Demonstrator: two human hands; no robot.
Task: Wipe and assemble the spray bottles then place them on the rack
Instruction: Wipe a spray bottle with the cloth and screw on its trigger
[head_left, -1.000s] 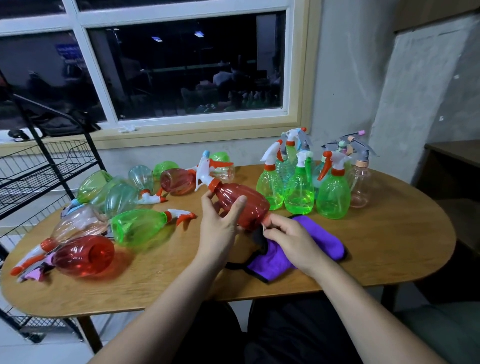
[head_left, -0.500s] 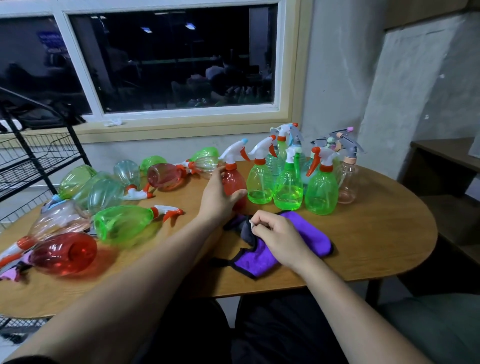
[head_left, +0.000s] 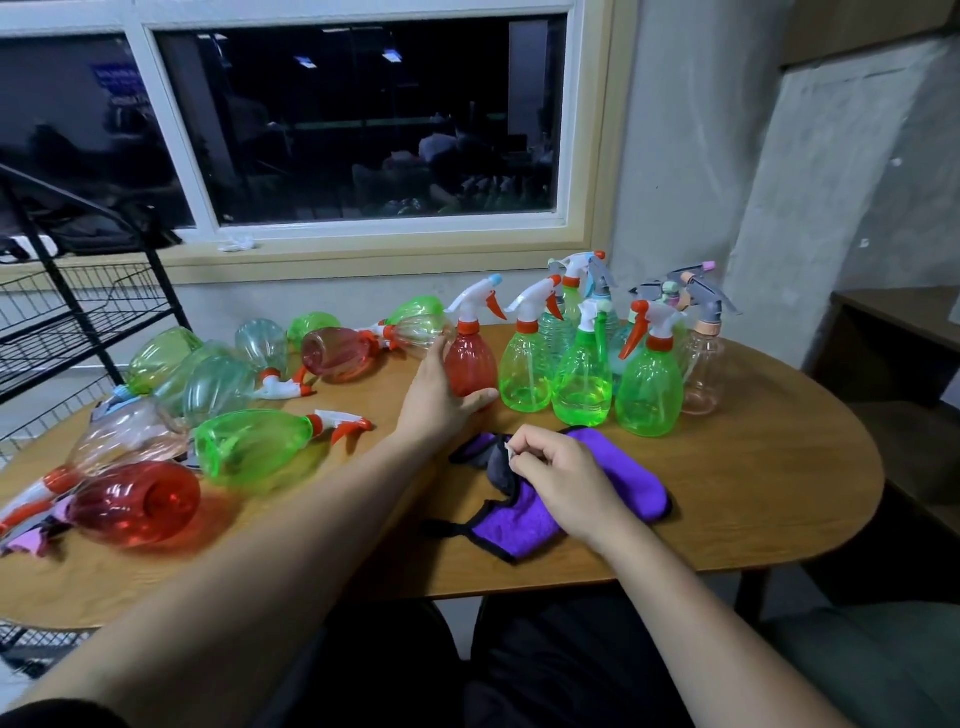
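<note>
While my right hand (head_left: 566, 483) pinches the purple cloth (head_left: 623, 473) on the table (head_left: 753, 467), my left hand (head_left: 441, 400) wraps the red bottle (head_left: 470, 364), upright (sprayer on) just beside the standing green bottles (head_left: 582, 384). Many lying bottles (head_left: 249, 447) are left. Nothing visible on the rack (head_left: 78, 296), so roughly halfway.

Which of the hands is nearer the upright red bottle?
Left. The left hand grips the red bottle around its body. The right hand is apart from it, closer to the person, pinching the cloth.
</note>
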